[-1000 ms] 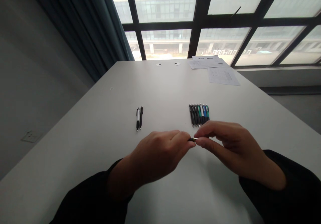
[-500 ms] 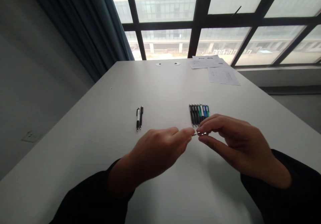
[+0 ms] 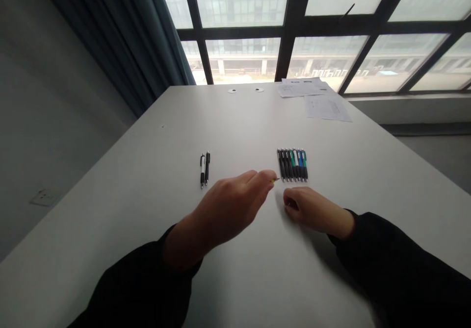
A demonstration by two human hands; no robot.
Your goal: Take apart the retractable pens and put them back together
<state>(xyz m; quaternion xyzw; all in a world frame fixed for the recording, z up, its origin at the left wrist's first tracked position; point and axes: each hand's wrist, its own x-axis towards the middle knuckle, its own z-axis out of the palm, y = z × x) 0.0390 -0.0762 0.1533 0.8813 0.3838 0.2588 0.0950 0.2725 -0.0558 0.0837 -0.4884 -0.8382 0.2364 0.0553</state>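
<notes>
The right hand (image 3: 312, 212) is being held curled closed on or just above the white surface (image 3: 110, 210), with nothing visible in it. A slim yellow-tipped pen part (image 3: 274, 180), mostly hidden, is being pinched by the left hand (image 3: 230, 210), its tip lying just beside a row of click pens (image 3: 292, 165). Two more pens (image 3: 204, 170) are lying well apart to the left, and sheets of paper (image 3: 316, 92) are lying at the far edge, below a window (image 3: 243, 58).
</notes>
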